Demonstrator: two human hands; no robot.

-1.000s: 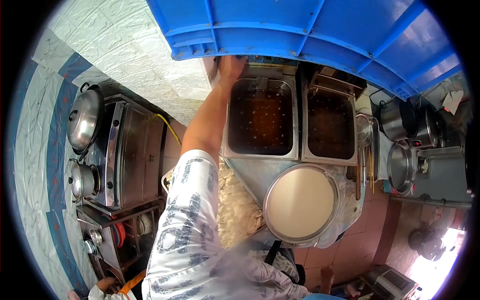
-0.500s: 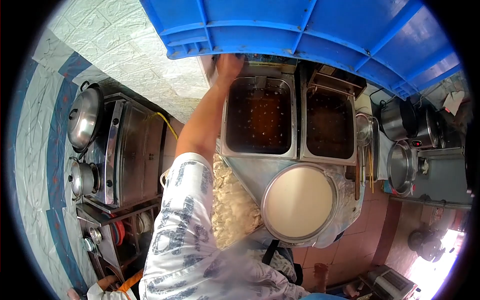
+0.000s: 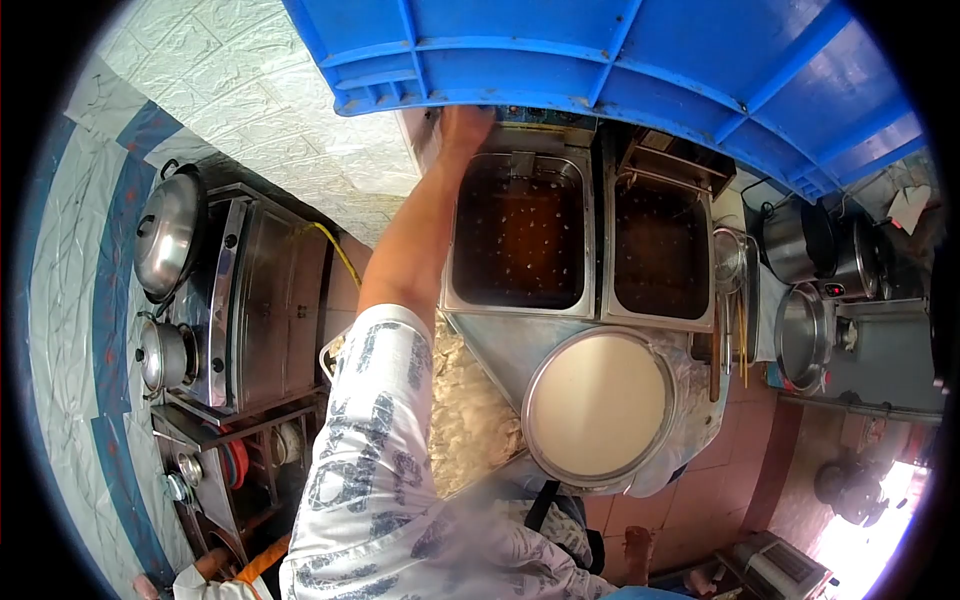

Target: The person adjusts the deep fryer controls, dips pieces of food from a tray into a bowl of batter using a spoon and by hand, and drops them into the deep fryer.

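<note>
My left hand (image 3: 465,128) reaches to the back left corner of a two-basin deep fryer, at the control panel (image 3: 540,117) under a blue plastic crate (image 3: 520,70). Its fingers are partly hidden and blurred, so their grip is unclear. Below it, the left basin (image 3: 520,240) and right basin (image 3: 660,250) hold dark oil with small bits floating in the left one. In front stands a round metal bowl of pale batter (image 3: 600,405). Left of it, partly behind my sleeve, lies a tray of pale, batter-coated pieces (image 3: 470,410). My right hand is out of view.
On the left, a lidded wok (image 3: 170,235) and a small pot (image 3: 165,357) sit on a metal stove (image 3: 270,290). Strainers (image 3: 730,258) and sticks lie right of the fryer, beside pots (image 3: 795,240). Another person's arm (image 3: 215,565) shows at bottom left.
My left hand and forearm have shifted slightly to the right at the fryer's back corner. The oil, batter bowl and crate stay essentially in place.
</note>
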